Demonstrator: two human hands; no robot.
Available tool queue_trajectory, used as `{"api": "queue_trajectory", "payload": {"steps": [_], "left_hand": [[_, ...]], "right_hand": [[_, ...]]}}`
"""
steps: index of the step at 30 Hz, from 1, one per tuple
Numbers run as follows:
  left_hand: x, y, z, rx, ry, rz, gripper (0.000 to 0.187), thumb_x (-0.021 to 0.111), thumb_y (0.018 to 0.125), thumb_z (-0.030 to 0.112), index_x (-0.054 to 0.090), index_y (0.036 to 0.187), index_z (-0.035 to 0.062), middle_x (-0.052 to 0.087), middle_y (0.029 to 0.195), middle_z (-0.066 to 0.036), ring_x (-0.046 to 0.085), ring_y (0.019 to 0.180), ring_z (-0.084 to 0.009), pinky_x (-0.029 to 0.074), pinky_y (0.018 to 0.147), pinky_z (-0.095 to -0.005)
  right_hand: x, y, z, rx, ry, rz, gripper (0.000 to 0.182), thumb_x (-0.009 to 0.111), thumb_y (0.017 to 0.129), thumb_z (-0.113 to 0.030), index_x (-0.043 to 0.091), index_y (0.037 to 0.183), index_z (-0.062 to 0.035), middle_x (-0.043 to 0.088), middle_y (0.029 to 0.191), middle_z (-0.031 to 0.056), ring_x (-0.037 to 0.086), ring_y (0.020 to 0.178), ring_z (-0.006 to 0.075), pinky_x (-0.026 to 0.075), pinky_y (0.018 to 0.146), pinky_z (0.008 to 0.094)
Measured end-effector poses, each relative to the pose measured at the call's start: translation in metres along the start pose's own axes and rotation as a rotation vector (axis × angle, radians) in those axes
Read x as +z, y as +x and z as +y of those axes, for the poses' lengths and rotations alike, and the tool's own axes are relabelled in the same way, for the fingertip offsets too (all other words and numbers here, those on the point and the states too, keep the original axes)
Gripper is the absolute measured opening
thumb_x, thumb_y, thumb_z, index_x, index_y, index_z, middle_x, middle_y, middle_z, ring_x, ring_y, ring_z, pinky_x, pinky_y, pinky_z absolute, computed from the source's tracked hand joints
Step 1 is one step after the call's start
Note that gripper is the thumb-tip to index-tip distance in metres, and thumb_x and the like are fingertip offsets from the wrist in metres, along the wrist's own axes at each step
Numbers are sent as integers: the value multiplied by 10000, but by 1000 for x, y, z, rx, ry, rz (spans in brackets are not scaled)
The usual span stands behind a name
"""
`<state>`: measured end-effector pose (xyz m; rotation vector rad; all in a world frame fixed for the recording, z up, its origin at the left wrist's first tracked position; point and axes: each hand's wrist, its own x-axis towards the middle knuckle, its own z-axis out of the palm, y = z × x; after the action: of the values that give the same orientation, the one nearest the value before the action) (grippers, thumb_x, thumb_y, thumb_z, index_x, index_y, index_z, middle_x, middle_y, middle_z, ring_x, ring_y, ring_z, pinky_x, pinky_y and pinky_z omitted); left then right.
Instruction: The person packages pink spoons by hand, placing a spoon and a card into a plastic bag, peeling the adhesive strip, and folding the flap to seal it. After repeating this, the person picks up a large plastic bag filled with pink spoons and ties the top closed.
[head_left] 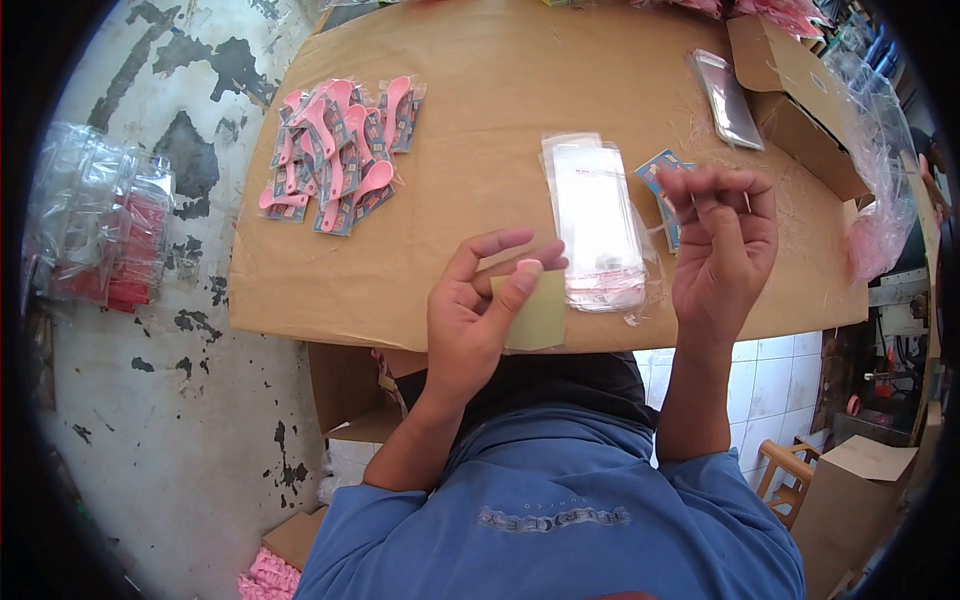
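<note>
My left hand (468, 310) pinches a small yellow-green card (537, 312) between thumb and fingers, near the front edge of the table. My right hand (724, 240) is raised at the right, its fingers curled in toward the thumb and a little blurred. Whatever it may hold is too small to make out. Behind its fingertips lie blue printed cards (655, 182), partly hidden. Between my two hands rests a stack of clear plastic bags (600, 225) with glare on its surface. At the left is a pile of bagged pink spoons (340, 150), each with a printed card.
The table (470, 110) is covered in brown paper. An open cardboard box (800, 100) stands at the back right, with another clear plastic pack (728, 100) beside it. Plastic-wrapped bundles (100, 220) are at the far left, and a cardboard carton (850, 510) is at the lower right.
</note>
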<state>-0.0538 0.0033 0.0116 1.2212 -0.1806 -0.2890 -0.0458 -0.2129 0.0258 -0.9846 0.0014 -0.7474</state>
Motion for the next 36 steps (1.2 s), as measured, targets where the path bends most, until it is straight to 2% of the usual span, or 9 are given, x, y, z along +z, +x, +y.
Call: {"api": "queue_trajectory", "payload": {"steps": [3, 4, 7, 10, 13, 17, 20, 29, 36], "left_hand": [[-7, 6, -3, 51, -15, 18, 277, 640, 1059, 103, 574, 1301, -15, 699, 1300, -276, 695, 1232, -308, 560, 1036, -396], [-7, 7, -3, 75, -27, 14, 250, 642, 1058, 104, 590, 1273, -11, 692, 1314, -273, 681, 1256, -314, 550, 1051, -404], [-3, 10, -3, 127, -49, 3, 219, 652, 1052, 104, 621, 1238, -8, 679, 1339, -251, 668, 1267, -298, 531, 1073, -407], [-8, 12, -10, 184, -4, -2, 231, 656, 1051, 104, 641, 1249, -15, 683, 1333, -217, 670, 1231, -247, 530, 1060, -381], [-10, 11, -8, 150, -8, -3, 266, 655, 1054, 104, 645, 1284, -31, 710, 1277, -182, 688, 1145, -193, 549, 1013, -346], [-18, 10, -4, 105, 95, 20, 323, 661, 1052, 103, 622, 1332, -54, 760, 1154, -150, 726, 1024, -158, 587, 915, -304], [-17, 10, -3, 104, 123, 47, 299, 678, 1040, 90, 645, 1295, -62, 781, 1076, -144, 744, 947, -159, 607, 849, -303], [-15, 10, 2, 214, 140, 11, 170, 667, 1022, 11, 696, 1169, -71, 779, 1081, -157, 745, 953, -155, 593, 829, -279], [-34, 7, -1, 312, 162, -128, 131, 572, 996, -87, 683, 1065, -72, 750, 996, -136, 743, 1020, -209, 573, 926, -319]], "right_hand": [[-14, -10, -5, 155, 82, -261, 216, 458, 944, 88, 583, 1098, 2, 665, 940, 84, 554, 674, 55, 457, 596, 189], [-12, -16, -3, 203, -18, -274, 253, 429, 933, 71, 619, 1088, 11, 611, 881, 40, 401, 578, 20, 314, 492, 184], [-2, -24, -4, 350, -279, -457, 163, 581, 996, -39, 685, 1107, 20, 647, 928, 4, 435, 622, 0, 347, 549, 190], [7, -31, 2, 381, -446, -629, 177, 692, 1017, -126, 703, 1114, 22, 670, 953, -23, 513, 677, -1, 414, 612, 182], [8, -36, 13, 468, -342, -519, 183, 723, 1017, -142, 716, 1122, 8, 700, 949, -19, 604, 756, 12, 468, 671, 180], [6, -32, 14, 446, -284, -498, 179, 712, 1029, -140, 719, 1142, -1, 741, 962, 16, 657, 828, 33, 500, 721, 196], [5, -30, 11, 461, -263, -490, 179, 713, 1024, -130, 717, 1146, 0, 755, 984, 33, 674, 871, 46, 508, 752, 206], [5, -30, 7, 413, -209, -534, 133, 689, 1019, -70, 725, 1125, 1, 738, 997, 42, 664, 921, 72, 506, 795, 235], [-3, -23, 2, 287, -276, -699, 132, 622, 986, 25, 753, 1003, 15, 684, 945, 56, 609, 885, 101, 462, 759, 264]]}}
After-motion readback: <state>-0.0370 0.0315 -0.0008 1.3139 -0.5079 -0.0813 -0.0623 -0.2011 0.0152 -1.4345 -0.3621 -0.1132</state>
